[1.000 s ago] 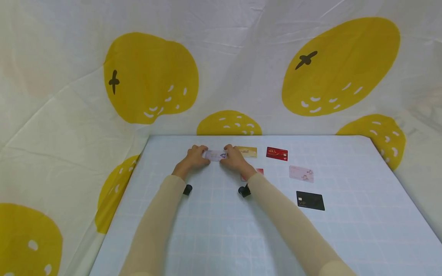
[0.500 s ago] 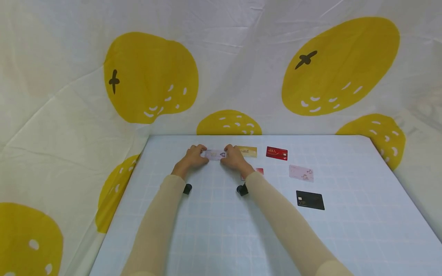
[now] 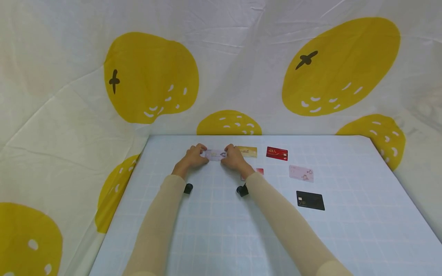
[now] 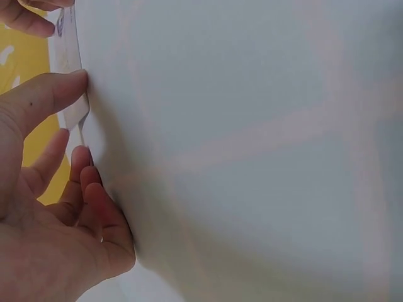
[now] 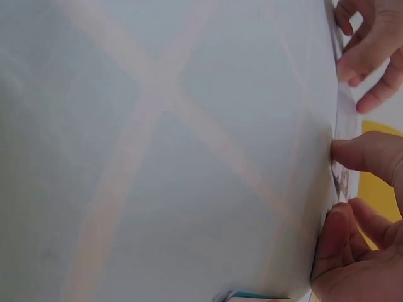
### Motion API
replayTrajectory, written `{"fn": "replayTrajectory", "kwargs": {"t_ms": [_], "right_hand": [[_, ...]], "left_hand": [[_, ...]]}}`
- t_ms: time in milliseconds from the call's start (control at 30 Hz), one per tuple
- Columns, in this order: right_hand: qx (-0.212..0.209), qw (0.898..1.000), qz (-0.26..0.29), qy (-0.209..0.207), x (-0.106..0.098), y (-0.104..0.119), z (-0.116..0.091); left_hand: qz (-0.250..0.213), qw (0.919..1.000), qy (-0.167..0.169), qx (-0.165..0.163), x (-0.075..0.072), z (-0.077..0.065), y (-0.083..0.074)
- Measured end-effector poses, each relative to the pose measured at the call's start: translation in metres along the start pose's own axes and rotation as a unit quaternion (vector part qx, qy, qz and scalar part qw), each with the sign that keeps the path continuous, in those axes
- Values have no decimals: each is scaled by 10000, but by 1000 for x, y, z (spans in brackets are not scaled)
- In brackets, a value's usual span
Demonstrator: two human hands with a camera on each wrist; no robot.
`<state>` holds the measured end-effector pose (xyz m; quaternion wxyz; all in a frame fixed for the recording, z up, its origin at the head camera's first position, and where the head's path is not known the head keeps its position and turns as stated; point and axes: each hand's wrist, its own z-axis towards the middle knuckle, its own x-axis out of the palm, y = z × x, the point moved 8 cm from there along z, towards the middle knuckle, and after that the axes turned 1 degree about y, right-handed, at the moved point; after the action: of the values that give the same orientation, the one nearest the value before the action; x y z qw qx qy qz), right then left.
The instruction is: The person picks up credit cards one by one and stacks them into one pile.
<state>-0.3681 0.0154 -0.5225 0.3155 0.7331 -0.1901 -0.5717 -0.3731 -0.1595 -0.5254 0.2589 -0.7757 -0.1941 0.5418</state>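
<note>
A pale purple card (image 3: 215, 155) with a dark emblem near its right end lies flat at the far left part of the table. My left hand (image 3: 194, 158) pinches its left end, thumb on the near edge and fingers on the far edge. At the other end, my right hand (image 3: 235, 158) holds the card the same way. The left wrist view has the card (image 4: 70, 53) edge-on beside my left thumb. In the right wrist view, the card (image 5: 344, 119) runs between both hands. A gold card (image 3: 248, 151) lies just right of my right hand, partly covered by it.
A red VIP card (image 3: 277, 153), a pink card (image 3: 301, 173) and a black VIP card (image 3: 310, 200) lie to the right. Under my right wrist, a red and white card (image 3: 260, 171) is partly hidden. A fruit-print cloth (image 3: 241, 76) hangs behind the table.
Both hands keep their hold on the pale purple card, which has shifted only very slightly. The other cards stay where they were.
</note>
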Motion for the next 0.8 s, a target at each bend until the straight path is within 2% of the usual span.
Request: {"fn": "replayTrajectory", "kwargs": {"t_ms": [300,500,800], "right_hand": [[-277,9985,386,-262,-4,3,-5],[-111,9944,1016,-272,-6,0,-10],[191,9873,1555,-258,-5,-8,-12]], "left_hand": [[-142,9991,-291,281,-1,-7,-8],[-222,9986,-384,279,3,-8,-10],[-215,9974,-644,255,4,-9,-10]]}}
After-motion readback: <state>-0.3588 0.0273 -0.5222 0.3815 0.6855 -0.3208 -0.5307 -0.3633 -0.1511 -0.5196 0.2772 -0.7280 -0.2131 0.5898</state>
